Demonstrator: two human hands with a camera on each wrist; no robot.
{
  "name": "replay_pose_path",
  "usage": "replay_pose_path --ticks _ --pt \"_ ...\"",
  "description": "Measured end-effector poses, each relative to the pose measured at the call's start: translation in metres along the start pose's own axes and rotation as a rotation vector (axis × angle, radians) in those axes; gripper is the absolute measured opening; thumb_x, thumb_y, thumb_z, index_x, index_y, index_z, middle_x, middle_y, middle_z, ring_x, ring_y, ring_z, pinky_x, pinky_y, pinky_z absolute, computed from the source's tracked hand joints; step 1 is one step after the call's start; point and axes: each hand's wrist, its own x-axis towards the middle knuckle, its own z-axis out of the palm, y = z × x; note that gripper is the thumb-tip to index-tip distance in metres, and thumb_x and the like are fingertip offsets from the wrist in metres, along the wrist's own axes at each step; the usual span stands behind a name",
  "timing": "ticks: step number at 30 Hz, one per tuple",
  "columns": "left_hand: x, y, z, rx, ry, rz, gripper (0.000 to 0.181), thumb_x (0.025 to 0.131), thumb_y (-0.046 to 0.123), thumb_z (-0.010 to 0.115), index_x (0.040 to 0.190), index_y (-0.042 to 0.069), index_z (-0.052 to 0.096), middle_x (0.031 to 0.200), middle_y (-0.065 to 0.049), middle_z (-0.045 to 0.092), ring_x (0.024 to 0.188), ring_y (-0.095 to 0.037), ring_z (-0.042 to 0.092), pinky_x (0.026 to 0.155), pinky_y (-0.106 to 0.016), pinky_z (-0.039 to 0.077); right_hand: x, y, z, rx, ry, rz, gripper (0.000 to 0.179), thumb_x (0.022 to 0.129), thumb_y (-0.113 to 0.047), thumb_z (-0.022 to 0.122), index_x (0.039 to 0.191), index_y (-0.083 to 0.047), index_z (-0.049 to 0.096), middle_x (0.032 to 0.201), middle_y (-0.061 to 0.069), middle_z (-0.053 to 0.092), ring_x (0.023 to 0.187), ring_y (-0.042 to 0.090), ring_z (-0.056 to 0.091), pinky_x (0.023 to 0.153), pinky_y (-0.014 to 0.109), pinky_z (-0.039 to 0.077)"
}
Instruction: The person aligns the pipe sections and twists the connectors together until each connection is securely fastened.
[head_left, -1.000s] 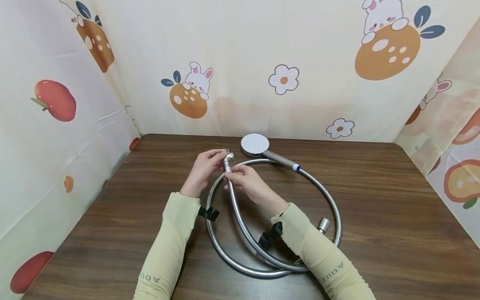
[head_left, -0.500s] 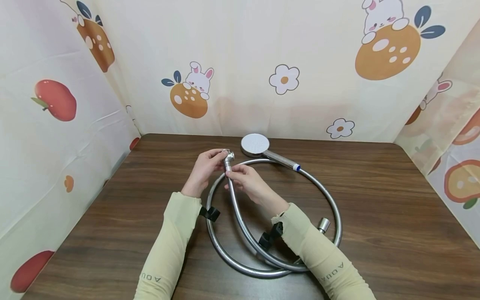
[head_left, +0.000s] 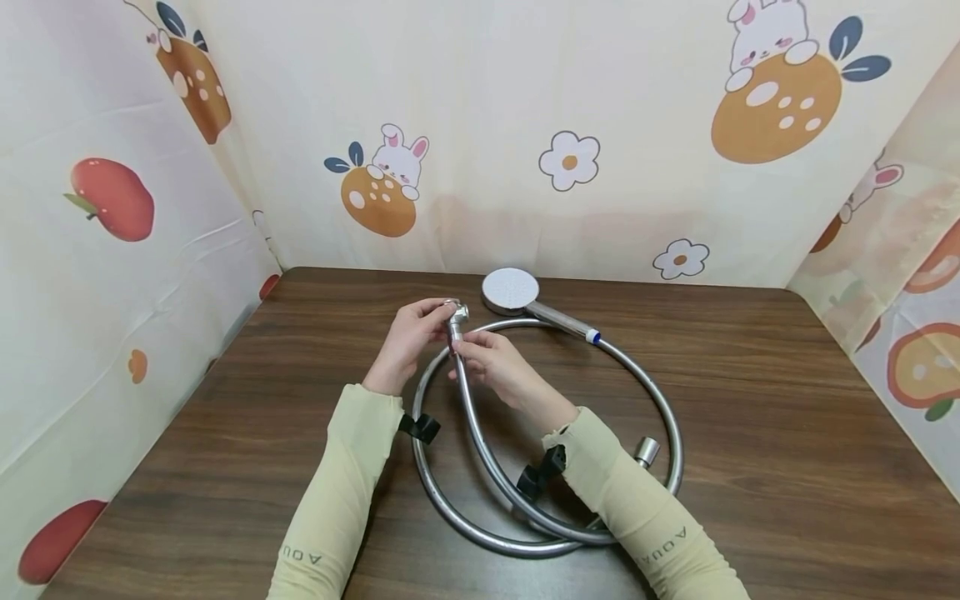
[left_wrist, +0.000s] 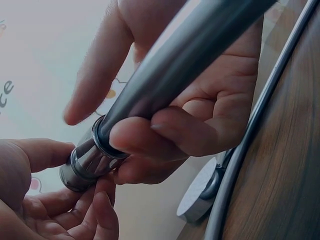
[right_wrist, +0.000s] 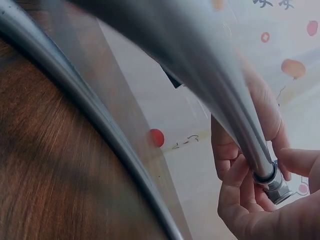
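Observation:
In the head view a chrome shower hose (head_left: 468, 402) rises from the table, its end between both hands. My left hand (head_left: 402, 342) pinches the shiny metal connector (head_left: 460, 314) at the hose's tip with thumb and fingers, also seen on the nut (left_wrist: 79, 172) in the left wrist view. Just below, my right hand (head_left: 510, 367) grips the hose near the connector's collar. The right wrist view shows the connector (right_wrist: 277, 190) between the fingers of both hands. Behind them lies a round shower head (head_left: 510, 289) with a chrome handle (head_left: 562, 318).
The rest of the hose lies coiled in a wide loop (head_left: 677, 442) on the brown wooden table (head_left: 787, 400). Its other metal end (head_left: 647, 450) lies near the right forearm. Printed curtains (head_left: 480, 100) enclose the table at the back and sides.
Both hands stay at the hose end with almost no visible movement. The hose loop and the shower head lie where they were.

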Motion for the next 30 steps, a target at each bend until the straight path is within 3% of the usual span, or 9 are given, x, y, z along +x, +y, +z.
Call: replay_pose_path --ticks 8,16,24,30 --pt "0.0002 0.0003 0.0 0.025 0.003 -0.011 0.034 0.089 0.027 0.057 0.114 0.003 0.06 0.096 -0.007 0.06 0.078 -0.014 0.058 0.084 -0.036 0.047 -0.0024 -0.0024 0.0026 -0.017 0.049 0.015 0.022 0.089 -0.011 0.055 0.106 0.001 0.046 0.095 0.01 0.054 0.062 0.012 0.063 0.064 0.028 0.049" --pt "-0.0004 0.0019 -0.0003 0.027 0.0 -0.002 0.033 0.09 0.027 0.057 0.112 0.004 0.061 0.096 -0.007 0.061 0.078 -0.014 0.058 0.08 -0.032 0.049 -0.0007 -0.0016 0.0033 -0.006 0.052 0.002 0.019 0.09 -0.01 0.053 0.104 0.001 0.047 0.084 0.003 0.054 0.061 0.012 0.063 0.062 0.027 0.049" --pt "-0.001 0.0018 0.0 0.014 -0.004 0.001 0.034 0.09 0.027 0.056 0.114 0.003 0.06 0.094 -0.006 0.06 0.078 -0.014 0.057 0.087 -0.041 0.046 -0.0015 -0.0015 0.0026 0.013 0.036 -0.001 0.018 0.092 -0.01 0.051 0.105 0.001 0.046 0.085 0.003 0.055 0.061 0.012 0.062 0.063 0.025 0.047" --pt "-0.0012 0.0016 -0.0006 0.017 -0.006 -0.01 0.034 0.091 0.027 0.055 0.115 0.003 0.06 0.096 -0.007 0.061 0.078 -0.015 0.057 0.087 -0.04 0.046 -0.0028 -0.0012 0.0015 0.003 0.016 0.0 0.018 0.093 -0.011 0.049 0.105 0.002 0.047 0.083 0.001 0.057 0.062 0.011 0.062 0.062 0.025 0.047"
